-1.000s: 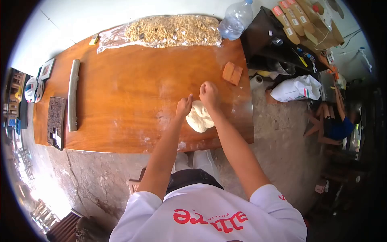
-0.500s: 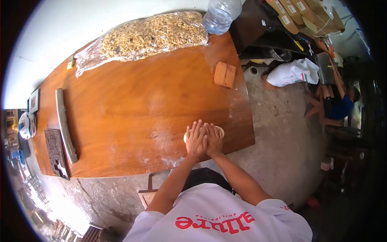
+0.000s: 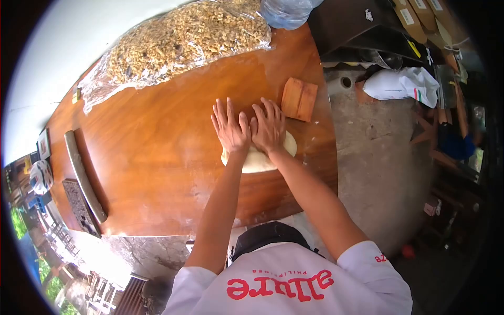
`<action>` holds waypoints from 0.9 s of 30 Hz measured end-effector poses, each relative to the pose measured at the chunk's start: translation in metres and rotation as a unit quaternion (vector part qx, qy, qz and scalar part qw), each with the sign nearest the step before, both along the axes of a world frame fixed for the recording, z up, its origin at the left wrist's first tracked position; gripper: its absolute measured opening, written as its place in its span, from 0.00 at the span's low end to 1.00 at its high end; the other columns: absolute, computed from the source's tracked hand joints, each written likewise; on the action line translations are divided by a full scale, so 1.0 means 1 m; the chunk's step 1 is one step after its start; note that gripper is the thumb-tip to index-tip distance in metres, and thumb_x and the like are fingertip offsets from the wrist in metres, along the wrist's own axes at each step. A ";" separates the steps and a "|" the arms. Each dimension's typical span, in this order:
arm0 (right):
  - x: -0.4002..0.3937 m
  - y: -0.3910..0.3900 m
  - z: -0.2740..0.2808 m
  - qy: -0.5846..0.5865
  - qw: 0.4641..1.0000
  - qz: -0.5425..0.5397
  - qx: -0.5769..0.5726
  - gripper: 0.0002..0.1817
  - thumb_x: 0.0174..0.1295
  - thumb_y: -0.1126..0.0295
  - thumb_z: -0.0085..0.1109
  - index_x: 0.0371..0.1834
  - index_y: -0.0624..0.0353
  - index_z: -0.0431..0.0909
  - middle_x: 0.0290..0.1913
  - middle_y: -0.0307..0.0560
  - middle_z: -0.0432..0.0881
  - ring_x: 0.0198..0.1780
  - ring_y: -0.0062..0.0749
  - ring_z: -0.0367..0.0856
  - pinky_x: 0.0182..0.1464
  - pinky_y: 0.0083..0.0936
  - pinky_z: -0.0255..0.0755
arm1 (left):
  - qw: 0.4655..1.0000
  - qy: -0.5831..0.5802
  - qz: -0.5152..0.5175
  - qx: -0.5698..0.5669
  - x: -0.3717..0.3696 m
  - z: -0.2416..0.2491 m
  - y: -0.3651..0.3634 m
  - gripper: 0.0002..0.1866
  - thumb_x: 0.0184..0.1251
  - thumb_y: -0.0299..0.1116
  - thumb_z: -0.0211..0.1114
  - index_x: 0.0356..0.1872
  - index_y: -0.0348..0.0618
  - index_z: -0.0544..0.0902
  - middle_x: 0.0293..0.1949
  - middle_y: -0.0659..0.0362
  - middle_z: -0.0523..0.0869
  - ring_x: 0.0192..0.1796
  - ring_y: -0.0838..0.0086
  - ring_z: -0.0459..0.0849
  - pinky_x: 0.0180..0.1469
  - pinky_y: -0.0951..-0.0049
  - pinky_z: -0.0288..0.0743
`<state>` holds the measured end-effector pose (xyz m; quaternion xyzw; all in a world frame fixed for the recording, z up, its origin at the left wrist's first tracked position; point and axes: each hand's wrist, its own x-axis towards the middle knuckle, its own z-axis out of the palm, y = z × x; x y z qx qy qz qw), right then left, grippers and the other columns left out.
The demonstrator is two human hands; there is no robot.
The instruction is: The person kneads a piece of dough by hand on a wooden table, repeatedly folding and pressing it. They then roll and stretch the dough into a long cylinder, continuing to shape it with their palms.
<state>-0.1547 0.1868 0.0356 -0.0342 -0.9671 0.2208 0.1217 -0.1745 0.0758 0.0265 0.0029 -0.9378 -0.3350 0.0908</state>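
A pale, flattened lump of dough [image 3: 258, 161] lies on the wooden table [image 3: 157, 157], towards its right side. My left hand [image 3: 231, 128] is open with fingers stretched forward, its palm heel pressing on the dough's far left part. Beside it my right hand [image 3: 269, 128] also lies open, fingers spread, pushing on the far right part. The thumbs are close together. Both forearms cross over the dough and hide some of it. Just beyond the right fingertips sits a reddish wooden block [image 3: 300, 99].
A clear plastic bag of golden-brown pieces [image 3: 189, 39] lies along the far edge, with a clear plastic container [image 3: 289, 10] beside it. A grey rolling rod [image 3: 84, 176] and a dark board [image 3: 81, 207] are at the left. A white sack [image 3: 401, 86] is off to the right.
Both hands have moved forward from near the front edge, arms stretching out. The dough, mostly covered before, now shows longer and wider beneath the wrists. The camera view has shifted closer.
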 end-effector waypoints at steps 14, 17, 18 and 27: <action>0.108 0.010 -0.003 -0.005 0.986 -0.019 -0.163 0.25 0.65 0.74 0.55 0.66 0.69 0.73 0.67 0.62 0.75 0.70 0.57 0.70 0.74 0.44 0.63 | 0.952 -0.300 -0.058 -0.032 0.155 0.073 -0.027 0.30 0.79 0.53 0.53 0.61 0.33 0.80 0.48 0.36 0.87 0.50 0.45 0.86 0.53 0.53 0.79; 0.134 -0.025 0.020 0.003 0.993 0.014 -0.115 0.26 0.66 0.72 0.52 0.68 0.69 0.71 0.69 0.63 0.72 0.73 0.57 0.67 0.76 0.48 0.59 | 0.914 -0.298 -0.026 0.276 0.195 0.027 -0.079 0.28 0.78 0.50 0.57 0.56 0.30 0.83 0.44 0.44 0.90 0.45 0.56 0.88 0.52 0.59 0.79; 0.142 -0.034 0.027 0.017 0.998 0.034 -0.060 0.27 0.67 0.70 0.50 0.69 0.69 0.69 0.71 0.64 0.71 0.75 0.58 0.64 0.78 0.50 0.55 | 0.914 -0.295 -0.023 0.277 0.207 0.027 -0.094 0.28 0.78 0.50 0.57 0.56 0.30 0.83 0.44 0.44 0.90 0.45 0.56 0.88 0.52 0.59 0.79; 0.134 -0.078 0.054 -0.207 0.947 0.224 0.099 0.34 0.61 0.49 0.59 0.60 0.68 0.78 0.64 0.66 0.80 0.62 0.53 0.80 0.66 0.50 0.70 | 0.893 -0.300 -0.005 0.337 0.237 0.030 -0.202 0.21 0.77 0.44 0.59 0.47 0.30 0.86 0.37 0.56 0.89 0.40 0.75 0.85 0.43 0.74 0.76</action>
